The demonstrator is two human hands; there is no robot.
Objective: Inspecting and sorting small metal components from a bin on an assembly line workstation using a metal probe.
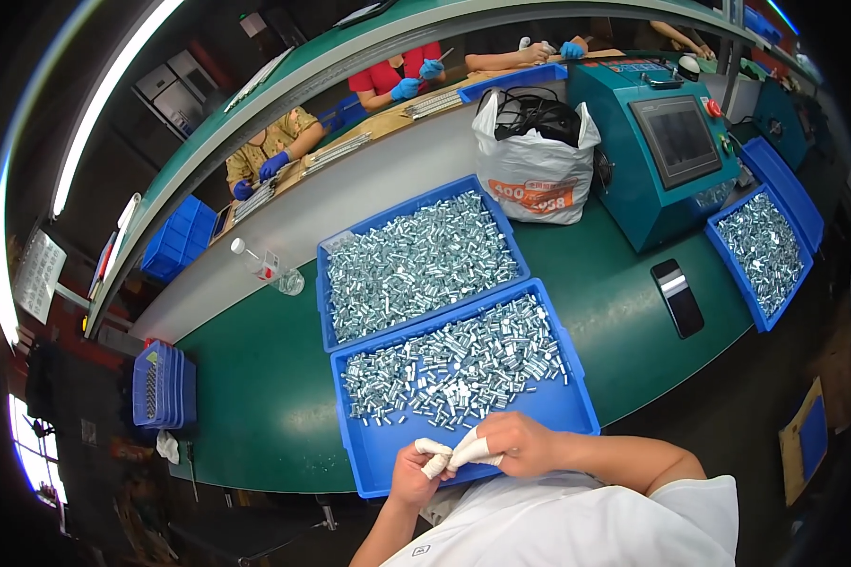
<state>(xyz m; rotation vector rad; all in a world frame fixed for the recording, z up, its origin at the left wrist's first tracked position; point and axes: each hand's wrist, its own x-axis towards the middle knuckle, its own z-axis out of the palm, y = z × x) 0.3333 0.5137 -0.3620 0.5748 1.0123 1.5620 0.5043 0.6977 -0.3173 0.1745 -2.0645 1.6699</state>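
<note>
in the head view, small metal cylinders [454,369] lie heaped in a blue plastic tray [380,458] at the lower centre of the frame: silvery, shiny, stubby, pointing every way. a denser layer fills a second blue tray [322,302] at the frame's centre. at the lower tray's near edge, the left hand [412,480] and right hand [525,446] meet, fingertips pinched together, some fingers wrapped in white, cloth-like covering [476,452]; whether they grip a piece, i cannot tell. the tabletop [255,406] is smooth, glossy green.
</note>
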